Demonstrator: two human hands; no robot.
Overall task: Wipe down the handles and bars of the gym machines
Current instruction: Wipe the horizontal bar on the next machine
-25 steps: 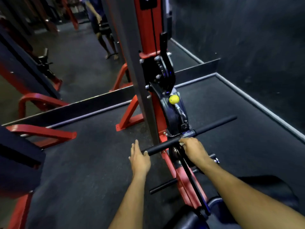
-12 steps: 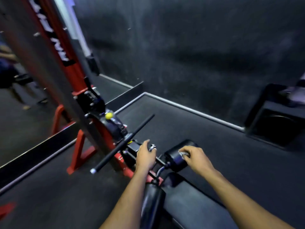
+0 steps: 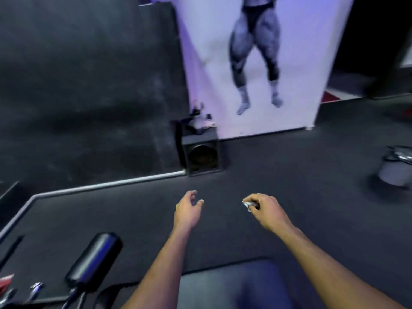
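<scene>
Padded roller of the gym machine low at the left, black and tilted, well apart from both hands. Beside it at the bottom-left corner, bits of chrome and red frame (blurred, hard to make out). Left hand out over the dark floor mat, fingers loosely curled, holding nothing. Right hand level with it, fingers curled round a small crumpled white wad, probably a wipe or cloth. Dark padded seat under the forearms. Ahead, a black speaker box against the wall, beside a poster of muscular legs. Grey bin at far right.
</scene>
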